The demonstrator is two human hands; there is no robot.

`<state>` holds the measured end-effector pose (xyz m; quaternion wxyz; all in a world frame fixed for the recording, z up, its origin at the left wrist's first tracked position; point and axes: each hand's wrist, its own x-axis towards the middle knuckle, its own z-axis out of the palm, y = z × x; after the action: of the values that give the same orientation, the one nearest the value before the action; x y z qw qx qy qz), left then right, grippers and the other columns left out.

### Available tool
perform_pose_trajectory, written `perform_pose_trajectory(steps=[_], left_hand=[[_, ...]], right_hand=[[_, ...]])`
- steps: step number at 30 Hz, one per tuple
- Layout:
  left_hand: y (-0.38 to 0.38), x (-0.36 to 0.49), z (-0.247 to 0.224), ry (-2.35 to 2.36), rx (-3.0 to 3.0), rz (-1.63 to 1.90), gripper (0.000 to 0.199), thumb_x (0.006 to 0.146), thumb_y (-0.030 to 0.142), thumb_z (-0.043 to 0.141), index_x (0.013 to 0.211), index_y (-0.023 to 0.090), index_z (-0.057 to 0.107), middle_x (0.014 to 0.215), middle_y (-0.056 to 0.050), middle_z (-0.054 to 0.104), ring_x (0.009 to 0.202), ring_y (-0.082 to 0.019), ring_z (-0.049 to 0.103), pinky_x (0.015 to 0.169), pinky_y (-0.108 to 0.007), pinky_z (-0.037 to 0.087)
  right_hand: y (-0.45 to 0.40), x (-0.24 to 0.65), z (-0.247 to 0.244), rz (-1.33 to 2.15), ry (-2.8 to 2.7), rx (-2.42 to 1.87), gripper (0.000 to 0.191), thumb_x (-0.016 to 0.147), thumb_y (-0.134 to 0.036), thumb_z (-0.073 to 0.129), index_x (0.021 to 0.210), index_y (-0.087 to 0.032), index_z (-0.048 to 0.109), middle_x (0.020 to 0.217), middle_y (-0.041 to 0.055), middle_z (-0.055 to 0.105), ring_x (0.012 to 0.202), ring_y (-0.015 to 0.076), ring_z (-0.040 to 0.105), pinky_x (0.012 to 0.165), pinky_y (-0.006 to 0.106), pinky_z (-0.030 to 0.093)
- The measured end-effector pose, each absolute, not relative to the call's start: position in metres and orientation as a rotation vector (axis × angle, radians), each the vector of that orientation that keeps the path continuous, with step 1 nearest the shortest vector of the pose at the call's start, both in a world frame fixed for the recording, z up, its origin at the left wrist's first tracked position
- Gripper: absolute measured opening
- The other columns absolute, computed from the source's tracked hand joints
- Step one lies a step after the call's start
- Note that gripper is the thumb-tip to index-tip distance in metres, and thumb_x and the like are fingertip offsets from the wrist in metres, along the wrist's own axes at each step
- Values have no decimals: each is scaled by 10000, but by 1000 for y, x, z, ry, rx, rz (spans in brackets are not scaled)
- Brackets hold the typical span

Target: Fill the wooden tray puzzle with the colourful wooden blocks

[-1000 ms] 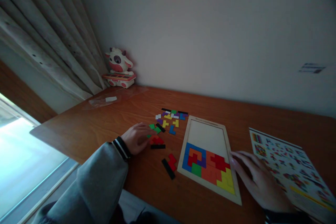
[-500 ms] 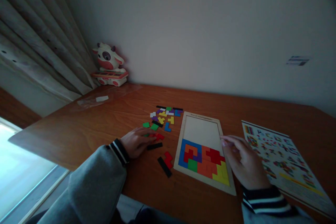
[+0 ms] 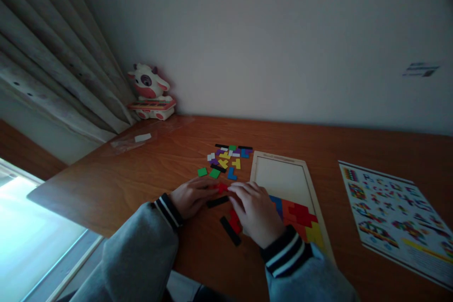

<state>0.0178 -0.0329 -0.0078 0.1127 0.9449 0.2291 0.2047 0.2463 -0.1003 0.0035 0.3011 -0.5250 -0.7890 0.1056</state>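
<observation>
A red puzzle piece (image 3: 222, 188) lies between the fingertips of both my hands, left of the puzzle board. My left hand (image 3: 193, 196) pinches its left side with fingers closed. From the right, my right hand (image 3: 256, 210) reaches over the board's left edge, thumb and fingers closed at the piece's other end. The wooden puzzle board (image 3: 283, 177) has a bare upper half; coloured pieces fill what shows of the lower half, partly hidden by my right hand. Below the hands are a black bar piece (image 3: 230, 231) and another red piece (image 3: 234, 221). Another black bar (image 3: 217, 202) rests near my left fingers.
Several loose pieces, including a yellow one (image 3: 237, 163) and a green one (image 3: 202, 171), lie beyond my hands. A printed sheet (image 3: 392, 212) is at the right. A toy cow keyboard (image 3: 152, 92) stands at the back left near a clear plastic bag (image 3: 123, 144).
My right hand has moved left from the board's right edge to the red piece by my left hand. The left hand remains at that piece. The view has shifted slightly.
</observation>
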Motion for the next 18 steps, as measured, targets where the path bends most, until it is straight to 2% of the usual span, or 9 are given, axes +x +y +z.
perform_pose_trajectory(steps=[3,9,18], left_hand=[[-29,18,-10,661,2752,651,290,982,265,483,1219,237,648,1229,-103,653,1145,-216,612,989,-402,514],[-20,14,-16,663,2828,642,263,959,339,532,1146,265,701,1324,-115,596,1134,-261,606,967,-462,499],[-26,17,-11,677,2641,608,362,941,343,565,1287,242,601,1288,-88,631,1173,-218,599,1015,-383,483]], right_hand=[[-92,233,0,294,-2157,-1415,289,884,-122,542,1127,-238,648,1146,52,702,1043,250,610,903,430,465],[-84,223,-7,402,-2004,-1475,318,882,-86,522,1149,-218,635,1075,60,730,1001,236,655,898,394,483],[-72,222,-11,596,-1907,-1479,256,836,-87,588,1019,-240,682,986,23,741,917,199,688,818,313,519]])
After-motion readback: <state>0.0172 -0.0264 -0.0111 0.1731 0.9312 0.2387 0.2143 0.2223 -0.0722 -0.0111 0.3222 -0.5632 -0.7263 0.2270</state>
